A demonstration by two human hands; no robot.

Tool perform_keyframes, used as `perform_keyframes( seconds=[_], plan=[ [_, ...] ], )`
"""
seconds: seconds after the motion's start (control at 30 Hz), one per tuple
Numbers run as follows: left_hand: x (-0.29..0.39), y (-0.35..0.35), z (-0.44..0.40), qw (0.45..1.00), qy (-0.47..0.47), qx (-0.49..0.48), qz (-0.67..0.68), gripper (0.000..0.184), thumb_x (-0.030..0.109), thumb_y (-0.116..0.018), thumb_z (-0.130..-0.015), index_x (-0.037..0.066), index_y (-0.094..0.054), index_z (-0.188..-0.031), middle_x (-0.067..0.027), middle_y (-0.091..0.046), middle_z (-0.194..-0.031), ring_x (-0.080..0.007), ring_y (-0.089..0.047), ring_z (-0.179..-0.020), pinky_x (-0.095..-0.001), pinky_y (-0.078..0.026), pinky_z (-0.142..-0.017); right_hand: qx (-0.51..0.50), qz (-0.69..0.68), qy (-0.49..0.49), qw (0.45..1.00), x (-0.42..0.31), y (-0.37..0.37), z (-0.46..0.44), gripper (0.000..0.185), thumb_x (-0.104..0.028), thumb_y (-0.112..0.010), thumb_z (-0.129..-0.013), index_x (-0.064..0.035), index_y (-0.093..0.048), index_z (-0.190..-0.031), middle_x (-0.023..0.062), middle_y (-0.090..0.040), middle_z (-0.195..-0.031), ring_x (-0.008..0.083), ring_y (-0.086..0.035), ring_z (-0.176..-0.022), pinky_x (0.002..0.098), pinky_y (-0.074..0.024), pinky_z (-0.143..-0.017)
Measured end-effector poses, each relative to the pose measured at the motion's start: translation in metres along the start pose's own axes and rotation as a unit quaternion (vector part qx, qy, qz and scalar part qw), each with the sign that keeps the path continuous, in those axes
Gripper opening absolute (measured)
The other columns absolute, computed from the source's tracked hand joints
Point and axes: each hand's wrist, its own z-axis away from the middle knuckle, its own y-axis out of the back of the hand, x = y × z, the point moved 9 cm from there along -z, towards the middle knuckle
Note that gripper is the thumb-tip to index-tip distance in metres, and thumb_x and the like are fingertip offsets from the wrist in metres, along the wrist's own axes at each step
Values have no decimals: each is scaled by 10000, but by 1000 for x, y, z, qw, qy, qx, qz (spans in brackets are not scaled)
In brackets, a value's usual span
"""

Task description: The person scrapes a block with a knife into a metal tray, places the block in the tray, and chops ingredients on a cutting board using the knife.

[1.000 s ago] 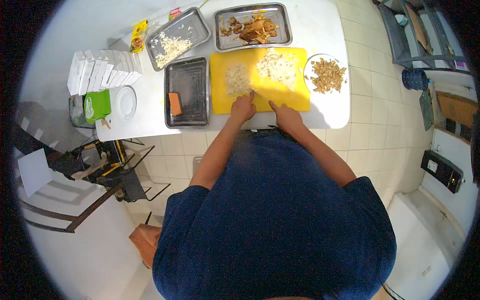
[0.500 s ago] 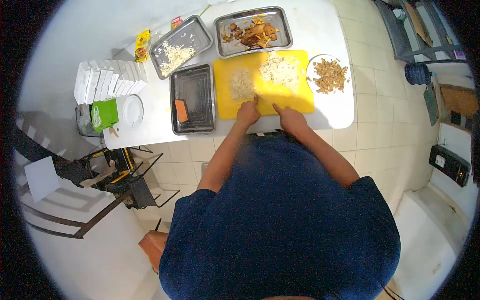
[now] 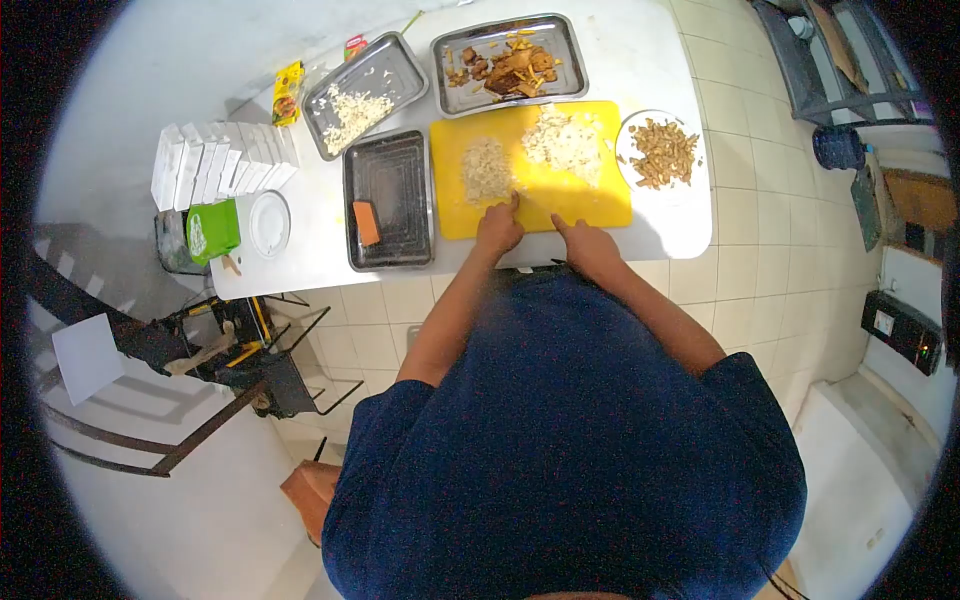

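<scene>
A yellow cutting board (image 3: 540,212) lies at the table's front edge. Two heaps sit on it: finely chopped pale pieces (image 3: 487,168) on the left and larger white chopped pieces (image 3: 562,143) on the right. My left hand (image 3: 499,230) rests at the board's front edge, index finger stretched toward the left heap and the other fingers curled. To its right, my right hand (image 3: 590,246) also points its index finger onto the board. Nothing shows in either hand. Left of the board is a dark metal tray (image 3: 390,200) with an orange block (image 3: 366,223) in it.
Behind stand a tray (image 3: 588,85) of browned food and a tilted tray (image 3: 398,60) with white pieces. A white plate (image 3: 628,135) holds brown strips at right. White boxes (image 3: 195,165), a green packet (image 3: 212,232), a yellow packet (image 3: 287,92) and a white lid (image 3: 269,224) are at left.
The whole view has shifted very slightly. Both hands keep nearly the same pose at the board's front edge, and the food and trays stay in place.
</scene>
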Motion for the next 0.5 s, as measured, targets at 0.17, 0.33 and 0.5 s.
perform_keyframes(
  seconds=[0.17, 0.33, 0.5],
  plan=[
    [6, 6, 4, 1000, -1, 12, -22, 720, 168, -567, -788, 118, -407, -1488, -202, -638, -1079, -387, -605, -1024, -485, -524, -867, -23, -18, -6, 1000, 2, -8, -6, 651, -37, -526, -834, -141, -417, -1467, 236, -631, -952, 393, -665, -839, 494, -544, -718],
    [9, 9, 5, 1000, -8, 15, -22, 707, 183, -561, -799, 103, -409, -1484, -199, -647, -1044, -383, -612, -997, -489, -527, -844, -10, -17, -10, 1000, -3, 0, -10, 616, -55, -506, -852, -148, -429, -1456, 233, -641, -948, 392, -663, -846, 502, -538, -720],
    [5, 0, 3, 998, -23, 40, -35, 718, 195, -560, -795, 101, -402, -1489, -188, -647, -1029, -375, -613, -970, -490, -527, -823, -13, -12, 3, 1000, -4, 1, -4, 572, -80, -496, -877, -131, -438, -1443, 230, -650, -920, 394, -671, -830, 511, -542, -706]
  ],
)
